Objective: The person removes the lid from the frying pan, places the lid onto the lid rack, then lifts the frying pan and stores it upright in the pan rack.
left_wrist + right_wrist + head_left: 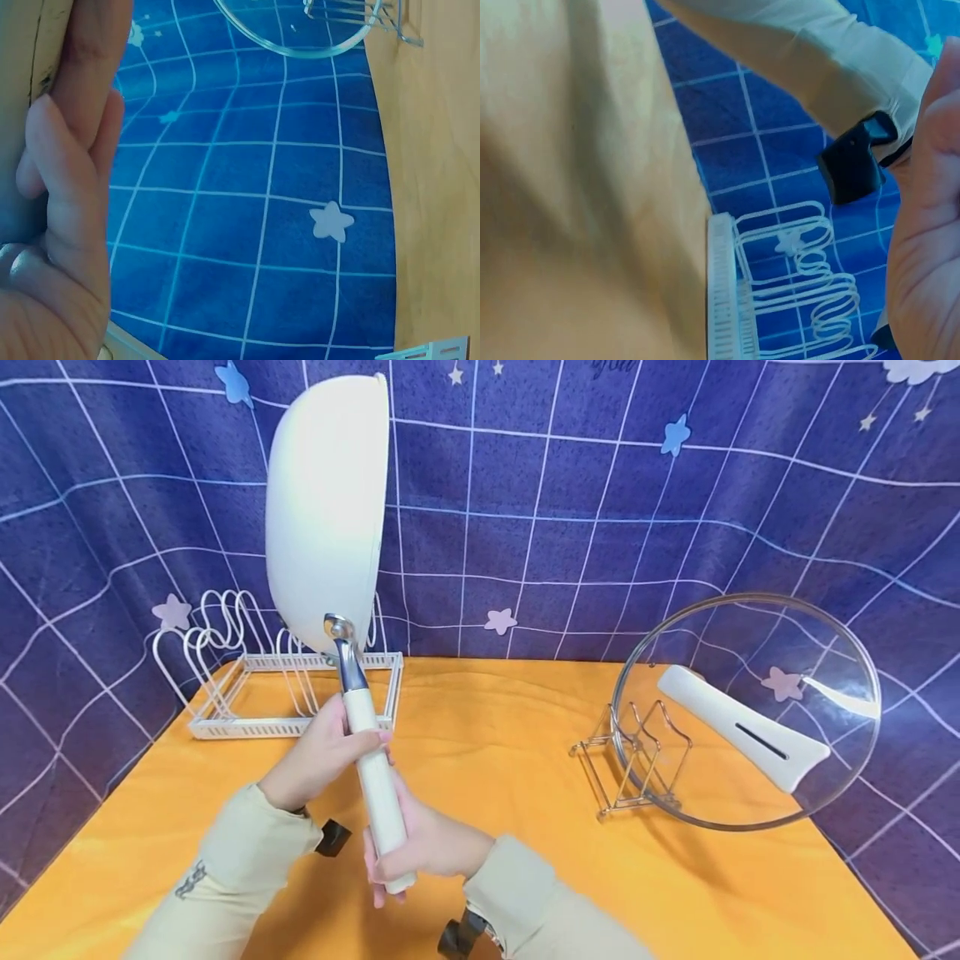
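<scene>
A deep white frying pan [326, 510] is held up on edge, its outer wall and base facing left and its rim to the right. Both hands grip its long pale handle [378, 793]. My left hand [326, 756] wraps the upper part, just below the metal neck, with the thumb across the front. Lower down, near the handle's end, my right hand [420, 839] curls round it. In the left wrist view, fingers [75, 180] close around the handle. The right wrist view shows only part of the right hand [930, 202] at its edge. The pan's inside is hidden.
Behind the pan, a white wire dish rack [247, 727] stands at the table's left. At right, a glass lid [750, 822] with a white handle [742, 727] leans in a small metal rack [630, 797]. A blue patterned curtain [525, 468] hangs behind the orange tabletop [495, 718].
</scene>
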The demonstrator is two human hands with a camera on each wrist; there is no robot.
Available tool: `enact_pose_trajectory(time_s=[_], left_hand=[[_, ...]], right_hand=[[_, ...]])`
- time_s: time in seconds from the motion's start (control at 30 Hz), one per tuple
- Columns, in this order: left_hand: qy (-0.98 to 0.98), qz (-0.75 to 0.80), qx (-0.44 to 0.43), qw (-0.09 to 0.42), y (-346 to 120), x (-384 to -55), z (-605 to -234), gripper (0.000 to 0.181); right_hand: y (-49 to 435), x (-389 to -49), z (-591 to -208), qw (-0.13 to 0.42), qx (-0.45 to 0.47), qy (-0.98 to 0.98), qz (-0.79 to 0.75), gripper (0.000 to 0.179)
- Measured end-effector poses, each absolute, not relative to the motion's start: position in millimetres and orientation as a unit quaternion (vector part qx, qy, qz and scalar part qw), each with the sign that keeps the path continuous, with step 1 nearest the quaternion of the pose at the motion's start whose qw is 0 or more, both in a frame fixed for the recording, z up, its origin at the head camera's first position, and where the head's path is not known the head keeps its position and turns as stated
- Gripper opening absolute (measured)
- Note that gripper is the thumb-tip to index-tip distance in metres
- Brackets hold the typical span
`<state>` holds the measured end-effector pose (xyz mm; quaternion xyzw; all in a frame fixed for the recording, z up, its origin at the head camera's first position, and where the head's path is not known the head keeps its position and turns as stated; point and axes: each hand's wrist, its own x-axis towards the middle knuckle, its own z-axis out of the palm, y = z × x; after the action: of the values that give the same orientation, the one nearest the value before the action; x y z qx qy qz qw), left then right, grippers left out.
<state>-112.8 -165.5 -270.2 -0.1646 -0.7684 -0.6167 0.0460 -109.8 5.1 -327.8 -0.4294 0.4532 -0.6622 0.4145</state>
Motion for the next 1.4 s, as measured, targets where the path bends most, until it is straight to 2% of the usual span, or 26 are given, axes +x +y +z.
enact_pose_trajectory(time_s=[0.53, 0.87, 1.13, 1.4], left_hand=[[-0.726, -0.667, -0.165, 0.029, -179, -118, -291, 0.022], [-0.743, -0.651, -0.152, 0.040, -178, -119, -290, 0.026], [-0.748, -0.649, -0.136, 0.035, -175, -122, -291, 0.029], [-0.760, -0.637, -0.122, 0.054, -170, -120, -289, 0.030]], right_hand=[[-9, -115, -336, 0.443, -0.401, 0.440, -0.670, 0.107], [-12, -116, -342, 0.433, -0.414, 0.429, -0.676, 0.108], [-11, -116, -343, 0.443, -0.405, 0.396, -0.695, 0.110], [-9, -117, -348, 0.455, -0.407, 0.374, -0.699, 0.106]])
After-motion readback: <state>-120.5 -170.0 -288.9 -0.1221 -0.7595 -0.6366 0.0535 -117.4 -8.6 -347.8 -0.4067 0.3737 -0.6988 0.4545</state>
